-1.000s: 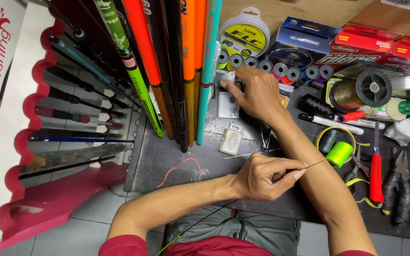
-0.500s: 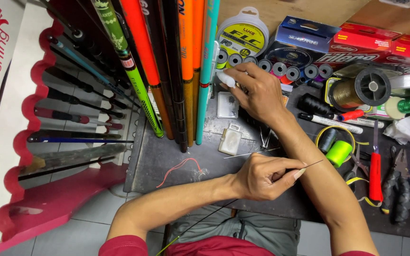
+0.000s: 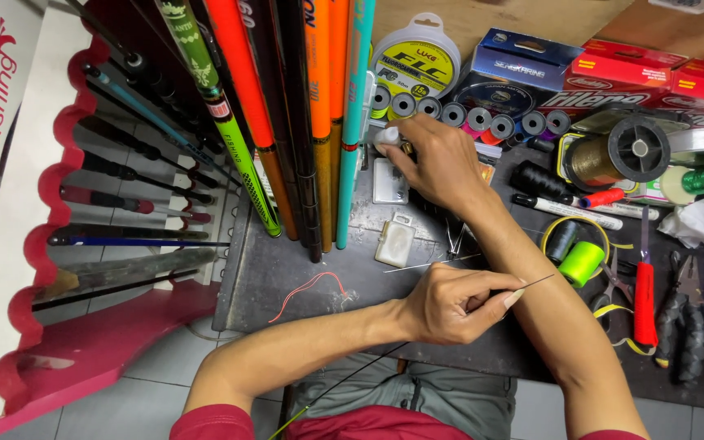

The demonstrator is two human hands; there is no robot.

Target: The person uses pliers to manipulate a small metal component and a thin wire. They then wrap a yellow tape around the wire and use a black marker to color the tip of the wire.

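Little has been shifted since before — the thin rod tip [image 3: 531,284] is kept pinched by the left hand [image 3: 450,303], while a small white piece [image 3: 388,136] is pinched by the right hand [image 3: 442,163] beside the spools [image 3: 482,122].

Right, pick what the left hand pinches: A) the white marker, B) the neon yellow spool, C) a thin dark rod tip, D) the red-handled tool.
C: the left hand pinches a thin dark rod tip between thumb and fingers, its end poking out over the right forearm.
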